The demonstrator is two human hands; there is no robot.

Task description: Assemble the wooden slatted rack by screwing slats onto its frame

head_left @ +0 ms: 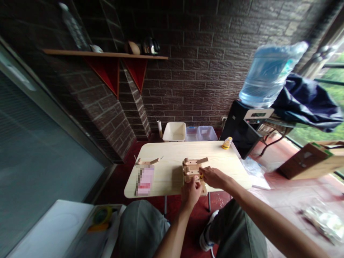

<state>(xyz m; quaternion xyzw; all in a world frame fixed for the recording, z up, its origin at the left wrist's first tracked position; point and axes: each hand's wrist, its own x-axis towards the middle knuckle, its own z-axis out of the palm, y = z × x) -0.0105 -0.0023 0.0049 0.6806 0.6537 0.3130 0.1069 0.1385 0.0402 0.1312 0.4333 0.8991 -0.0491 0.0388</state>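
Looks partway: wood parts grouped mid-desk, one piece off left; right hand fingers pinching a yellow item, left hand fingers curled, can't tell on what.

On the table, the left hand partly hides the wooden pieces; the right hand holds a yellow item too small to identify.

Single head-worn view, wide, facing forward and down, table near below, brick wall beyond
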